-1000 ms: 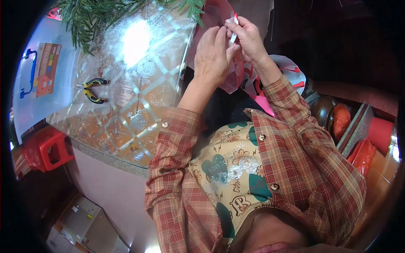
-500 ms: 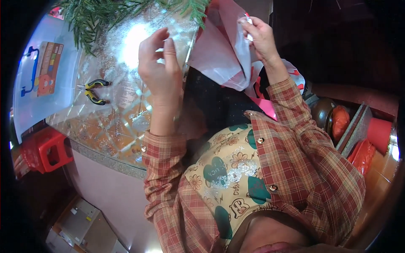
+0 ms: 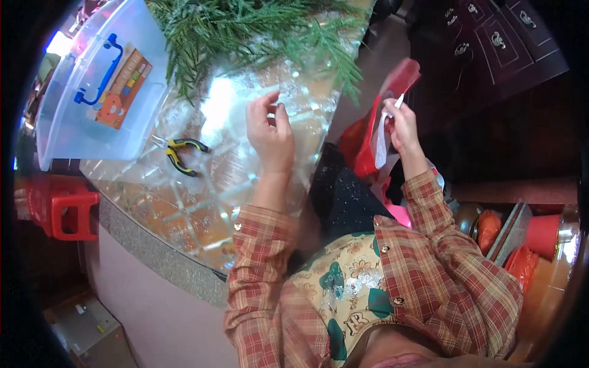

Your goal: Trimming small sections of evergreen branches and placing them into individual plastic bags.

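My right hand (image 3: 402,127) grips the white edge of a red-and-white plastic bag (image 3: 367,152), which hangs beside the table over my dark-clothed lap. Above the tabletop my left hand (image 3: 271,136) is raised with its fingers loosely bent and thumb apart, and nothing shows in it. Yellow-and-black pliers (image 3: 178,154) lie on the table to its left, their handles spread. Beyond that hand, green artificial pine branches (image 3: 245,40) are heaped at the far side. What the bag contains is hidden.
The table (image 3: 202,236) has a glossy clear cover with glare and a speckled edge. A translucent tub (image 3: 144,132) with a blue handle stands at its left. Beside the table is a red stool (image 3: 67,211). At right are dark cabinets (image 3: 500,43) and a red container (image 3: 543,236).
The view has shifted, showing more branches and the whole tub. The bag, spread wide before, now hangs narrower and lower, its red side showing. My right hand still grips it; my left stays free.
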Available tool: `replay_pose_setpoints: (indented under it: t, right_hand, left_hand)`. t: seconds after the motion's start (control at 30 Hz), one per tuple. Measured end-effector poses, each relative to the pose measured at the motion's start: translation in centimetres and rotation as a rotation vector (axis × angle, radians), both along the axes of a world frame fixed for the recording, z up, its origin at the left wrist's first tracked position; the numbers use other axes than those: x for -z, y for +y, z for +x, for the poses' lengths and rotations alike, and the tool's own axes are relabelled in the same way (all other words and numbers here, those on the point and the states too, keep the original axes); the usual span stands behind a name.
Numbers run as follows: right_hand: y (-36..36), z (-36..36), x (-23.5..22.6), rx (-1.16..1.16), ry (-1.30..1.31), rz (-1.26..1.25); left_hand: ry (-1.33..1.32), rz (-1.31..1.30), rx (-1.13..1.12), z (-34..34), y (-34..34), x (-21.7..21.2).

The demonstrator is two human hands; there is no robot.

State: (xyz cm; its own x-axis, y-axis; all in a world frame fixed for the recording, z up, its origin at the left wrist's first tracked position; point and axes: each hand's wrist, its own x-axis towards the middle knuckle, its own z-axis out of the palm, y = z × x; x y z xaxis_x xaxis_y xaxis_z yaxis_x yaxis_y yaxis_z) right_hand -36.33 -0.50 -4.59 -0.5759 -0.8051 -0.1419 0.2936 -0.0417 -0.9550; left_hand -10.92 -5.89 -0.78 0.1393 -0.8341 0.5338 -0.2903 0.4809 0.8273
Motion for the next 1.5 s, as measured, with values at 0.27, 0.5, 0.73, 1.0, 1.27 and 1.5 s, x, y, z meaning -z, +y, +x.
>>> replay_pose_setpoints:
  t: [0.27,0.5,0.73,1.0,1.27,1.5]
  right_hand:
    - [-3.0,-0.3,-0.7,-0.162,0.447,0.025]
    - [-2.8,-0.7,0.2,-0.2,0.545,0.12]
    - [-4.5,-3.2,-0.7,0.057,0.753,0.089]
    - [-11.3,-0.7,-4.4,-0.011,1.39,-0.057]
    - [-16.2,1.4,-5.1,0.008,1.654,-0.089]
    - [-20.5,-1.5,-4.4,-0.202,2.076,0.354]
  left_hand:
    - [0.114,0.077,0.03,0.3,-0.9,0.4]
    - [0.304,0.185,0.066,0.4,-1.7,1.9]
    - [0.406,0.249,0.109,0.4,-1.8,2.0]
    - [0.514,0.266,0.17,0.6,-2.1,2.0]
    - [0.495,0.285,0.171,0.5,-1.9,1.9]
    - [0.481,0.265,0.151,0.1,-2.0,2.1]
